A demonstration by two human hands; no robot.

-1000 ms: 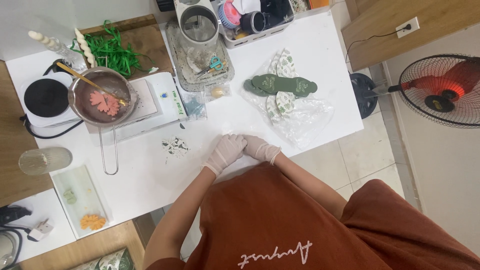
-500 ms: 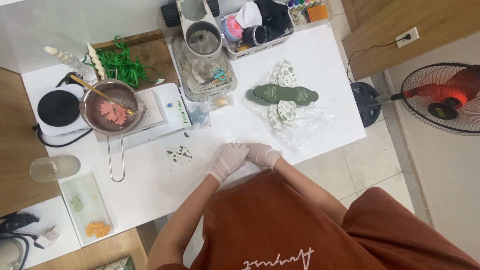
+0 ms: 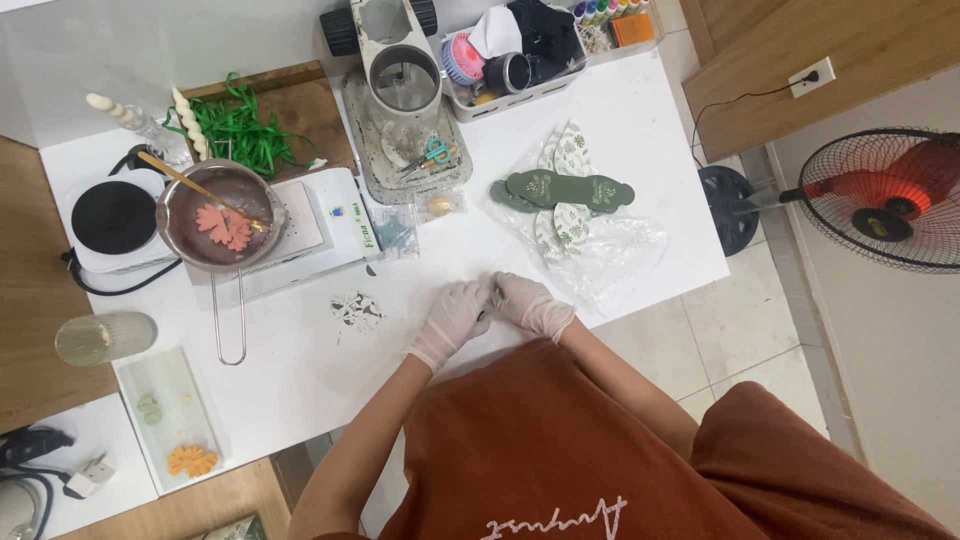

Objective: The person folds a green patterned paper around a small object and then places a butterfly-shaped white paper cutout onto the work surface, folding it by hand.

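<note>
over the white table [image 3: 620, 120], gloved hands [image 3: 490, 310] meet fingertip to fingertip; contents unclear.

Pale thin gloves on both hands, rust-brown shirt [image 3: 560, 450] with white lettering.

Two gloved hands, left [image 3: 452, 317] and right [image 3: 530, 303], at centre; one saucepan [image 3: 215, 218] at left; one hotplate [image 3: 113, 219] beside it; one fan [image 3: 885, 197] at right; one glass [image 3: 102, 338] at lower left; one pair of scissors [image 3: 430, 156] at top.
</note>
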